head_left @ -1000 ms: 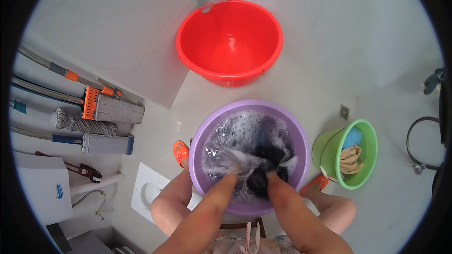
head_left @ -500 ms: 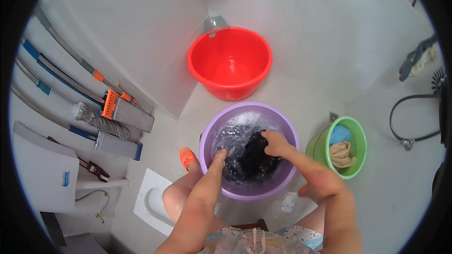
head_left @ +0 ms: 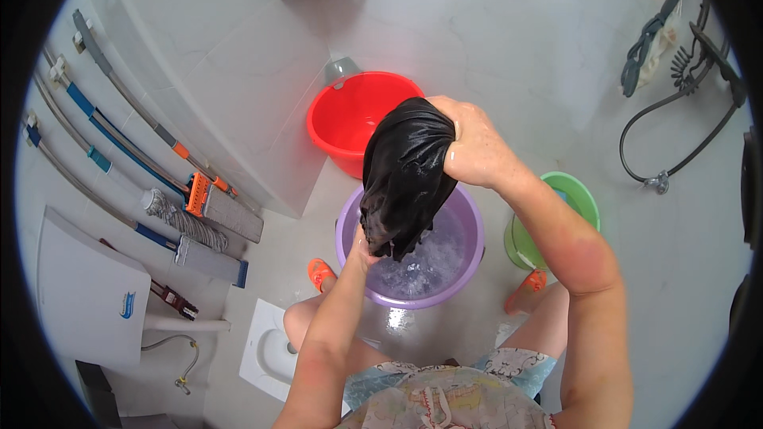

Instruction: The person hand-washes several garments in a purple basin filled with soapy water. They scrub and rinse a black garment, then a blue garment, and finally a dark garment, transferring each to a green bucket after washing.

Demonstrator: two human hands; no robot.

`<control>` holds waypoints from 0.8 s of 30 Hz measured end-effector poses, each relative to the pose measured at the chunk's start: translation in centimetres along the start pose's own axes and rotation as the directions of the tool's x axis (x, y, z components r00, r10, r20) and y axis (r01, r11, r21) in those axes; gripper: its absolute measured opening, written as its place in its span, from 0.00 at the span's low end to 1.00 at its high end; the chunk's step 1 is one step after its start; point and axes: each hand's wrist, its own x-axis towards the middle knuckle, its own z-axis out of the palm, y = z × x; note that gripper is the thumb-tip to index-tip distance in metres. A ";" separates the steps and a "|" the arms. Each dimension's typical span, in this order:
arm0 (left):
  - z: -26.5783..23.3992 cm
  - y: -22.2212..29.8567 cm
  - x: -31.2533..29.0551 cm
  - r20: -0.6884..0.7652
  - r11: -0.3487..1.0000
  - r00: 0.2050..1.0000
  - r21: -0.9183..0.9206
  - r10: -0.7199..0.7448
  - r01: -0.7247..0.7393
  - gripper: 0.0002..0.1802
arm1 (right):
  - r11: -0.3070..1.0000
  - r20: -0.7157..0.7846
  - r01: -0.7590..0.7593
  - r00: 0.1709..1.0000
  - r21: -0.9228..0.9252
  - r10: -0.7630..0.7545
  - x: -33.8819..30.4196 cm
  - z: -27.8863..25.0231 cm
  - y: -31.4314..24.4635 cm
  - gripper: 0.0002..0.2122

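A wet black piece of cloth [head_left: 409, 163] hangs bunched and dripping above a purple basin [head_left: 475, 234]. Gathered folds at its top are clenched in my right hand [head_left: 479, 143]. Lower down, at the cloth's near left edge, my left hand [head_left: 367, 250] is closed on it, its fingers mostly hidden by the fabric. Foamy water [head_left: 433, 258] partly fills the basin below. The kind of garment cannot be made out.
Beyond the basin, against the wall, stands a red tub [head_left: 327, 123]. A green bucket [head_left: 586, 199] is at the right, partly behind my forearm. Several mops [head_left: 208, 206] hang on the left wall near a squat toilet [head_left: 274, 349]. A shower hose [head_left: 624, 143] loops at the right.
Both hands have come up out of the water. The black cloth, soaking in the basin before, is now lifted above it. The view has shifted, with more of the wall showing.
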 end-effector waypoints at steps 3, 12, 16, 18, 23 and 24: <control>-0.1 0.1 -1.7 -0.059 1.000 0.998 0.002 -0.002 0.002 0.32 | 0.990 0.068 -0.115 0.992 0.078 0.110 -0.8 1.6 1.8 0.16; -6.0 -1.4 0.7 -0.310 0.545 0.890 0.834 0.334 0.085 0.30 | 0.832 0.297 -0.491 0.779 -0.259 0.553 -8.3 12.6 20.2 0.19; -5.2 -6.0 3.6 -0.245 -0.229 0.946 0.929 0.212 0.292 0.56 | 0.600 0.240 -0.562 0.584 -0.570 0.776 -12.9 17.8 26.2 0.26; -5.3 -9.2 5.5 -0.377 -0.319 0.923 0.867 0.082 0.382 0.58 | 0.554 0.273 -0.483 0.534 -0.678 0.800 -15.1 20.5 28.5 0.27; -10.5 -13.3 10.4 -0.453 -0.402 0.891 0.809 0.037 0.428 0.43 | 0.539 0.344 -0.352 0.484 -0.765 0.805 -19.9 27.0 36.5 0.25; -11.3 -13.7 10.9 -0.500 -0.296 0.866 0.824 0.017 0.482 0.41 | 0.553 0.399 -0.285 0.452 -0.783 0.798 -20.7 28.1 38.6 0.25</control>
